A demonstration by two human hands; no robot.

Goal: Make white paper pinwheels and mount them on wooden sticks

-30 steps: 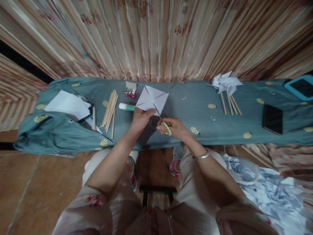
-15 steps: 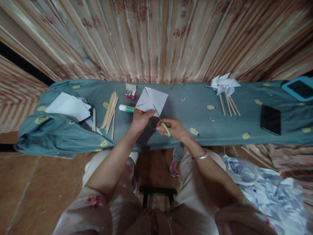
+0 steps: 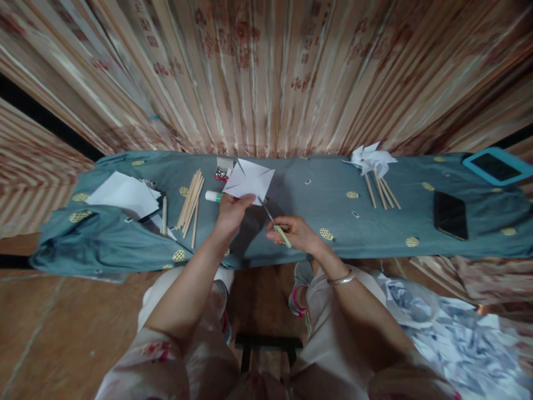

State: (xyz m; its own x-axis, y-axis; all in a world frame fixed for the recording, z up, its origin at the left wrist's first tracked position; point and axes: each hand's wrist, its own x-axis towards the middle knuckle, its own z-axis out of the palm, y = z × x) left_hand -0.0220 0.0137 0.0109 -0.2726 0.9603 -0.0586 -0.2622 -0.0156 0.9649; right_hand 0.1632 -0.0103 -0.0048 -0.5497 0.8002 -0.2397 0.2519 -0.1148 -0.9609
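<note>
My left hand (image 3: pixel 233 214) pinches the near edge of a white paper square (image 3: pixel 250 179), which has slits running in from its corners. In my right hand (image 3: pixel 293 233) are scissors (image 3: pixel 282 235) with light green handles. Their blades point up and left, the tips at the paper's near corner beside my left thumb. A glue stick (image 3: pixel 213 196) lies partly behind my left hand. Just beyond it, a small red and white box (image 3: pixel 221 172) with shiny metal bits is partly covered by the paper.
Wooden sticks (image 3: pixel 190 203) lie left of my hands, beside a pen-like rod (image 3: pixel 164 215) and white paper sheets (image 3: pixel 122 194). Paper pinwheels (image 3: pixel 372 160) on sticks, a black phone (image 3: pixel 450 215) and a blue-framed tablet (image 3: pixel 497 165) are to the right. A bag of crumpled paper (image 3: pixel 462 339) stands below the table (image 3: pixel 316 194).
The paper and my left hand have moved left, away from my right hand. The scissor blades have drawn back from the slit to the paper's near corner. The whole view has shifted slightly.
</note>
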